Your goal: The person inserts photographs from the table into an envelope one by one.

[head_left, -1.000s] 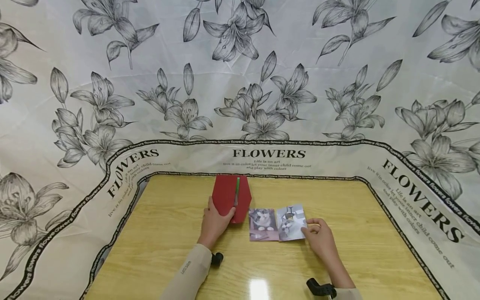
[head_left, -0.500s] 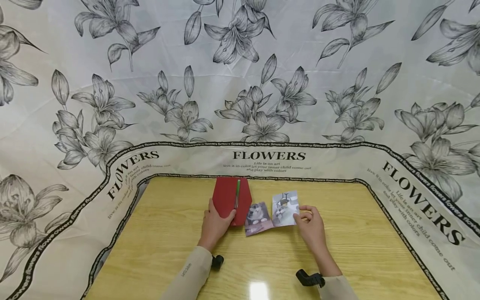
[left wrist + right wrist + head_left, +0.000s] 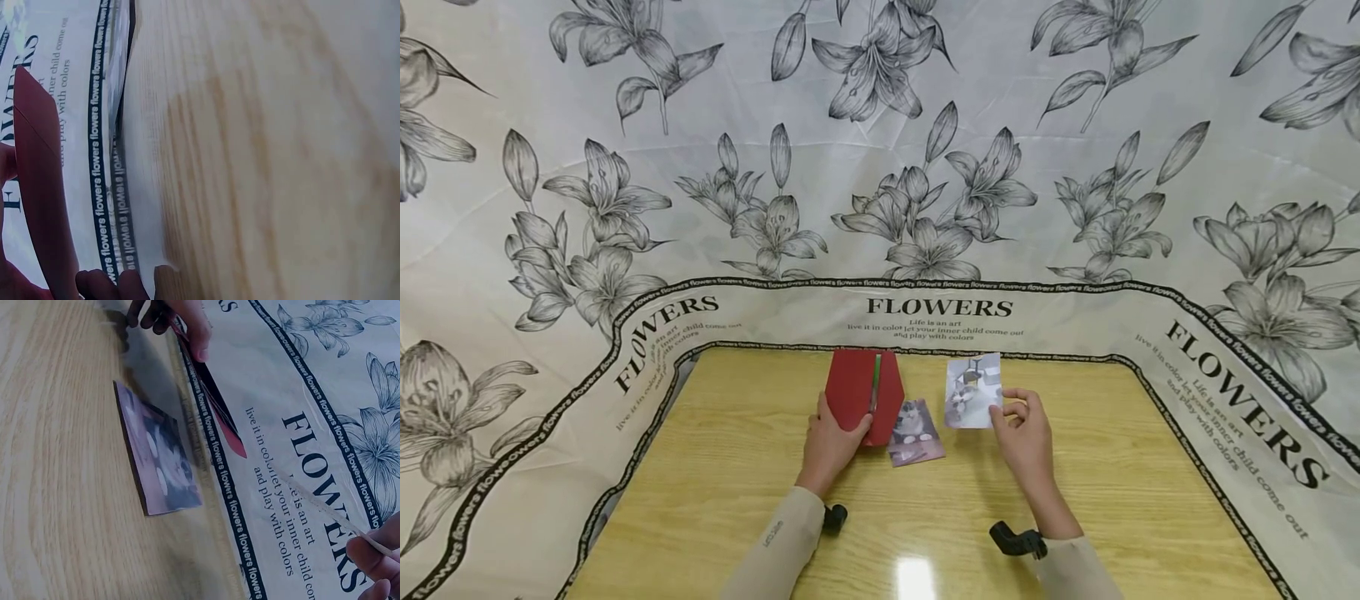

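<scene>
In the head view my left hand point(image 3: 835, 442) grips the lower end of a red paper envelope point(image 3: 853, 387), thumb on its near face. A narrow green and grey strip point(image 3: 876, 379) shows along that face; what it is I cannot tell. To the right, a cat photo card point(image 3: 973, 392) is pinched at its right edge by my right hand point(image 3: 1024, 429), raised off the table. The right wrist view shows this held card point(image 3: 331, 512) nearly edge-on. A second, pinkish cat photo card point(image 3: 917, 433) lies on the table just right of the envelope.
A wooden table point(image 3: 722, 467) spreads beneath both hands. Behind it and at both sides hangs a white flower-printed cloth point(image 3: 775, 317) with black lettering. Black wrist mounts sit on the left point(image 3: 833, 518) and right point(image 3: 1018, 540) forearms.
My right hand has moved up and a little left with its card, which has come apart from the pinkish one. That card has shifted left and turned. My left hand and the envelope stay put.
</scene>
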`<state>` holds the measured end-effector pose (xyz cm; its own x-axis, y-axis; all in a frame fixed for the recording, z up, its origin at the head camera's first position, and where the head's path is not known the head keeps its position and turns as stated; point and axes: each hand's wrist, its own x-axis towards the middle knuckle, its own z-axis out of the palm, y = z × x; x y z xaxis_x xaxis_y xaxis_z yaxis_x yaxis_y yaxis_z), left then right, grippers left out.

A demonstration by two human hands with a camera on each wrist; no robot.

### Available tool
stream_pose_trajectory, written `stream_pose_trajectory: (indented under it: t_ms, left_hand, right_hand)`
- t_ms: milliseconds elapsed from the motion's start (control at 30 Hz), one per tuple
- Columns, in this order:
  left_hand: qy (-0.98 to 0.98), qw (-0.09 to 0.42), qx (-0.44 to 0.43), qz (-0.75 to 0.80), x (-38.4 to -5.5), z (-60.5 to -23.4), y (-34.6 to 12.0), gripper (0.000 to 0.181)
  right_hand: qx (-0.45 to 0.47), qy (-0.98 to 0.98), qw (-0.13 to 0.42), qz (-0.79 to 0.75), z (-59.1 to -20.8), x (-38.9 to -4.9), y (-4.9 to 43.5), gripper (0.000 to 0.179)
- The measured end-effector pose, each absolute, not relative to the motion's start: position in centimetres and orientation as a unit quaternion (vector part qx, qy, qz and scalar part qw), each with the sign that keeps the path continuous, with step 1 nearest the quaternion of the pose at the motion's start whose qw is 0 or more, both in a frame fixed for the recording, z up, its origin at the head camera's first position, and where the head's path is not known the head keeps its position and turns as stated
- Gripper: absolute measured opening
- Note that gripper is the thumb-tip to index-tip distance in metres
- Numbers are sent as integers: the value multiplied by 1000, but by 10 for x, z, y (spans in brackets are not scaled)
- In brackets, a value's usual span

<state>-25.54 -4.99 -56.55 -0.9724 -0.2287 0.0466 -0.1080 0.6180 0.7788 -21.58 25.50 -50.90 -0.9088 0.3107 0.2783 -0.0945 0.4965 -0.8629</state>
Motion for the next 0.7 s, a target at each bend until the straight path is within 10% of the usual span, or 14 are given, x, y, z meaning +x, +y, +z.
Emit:
stream_pose_trajectory:
  t_ms: [700]
  left_hand:
    - [-896, 70, 90, -430, -255, -564, -50, 113]
  right_hand:
    - [-52, -770, 159, 616, -525, -268, 194, 35]
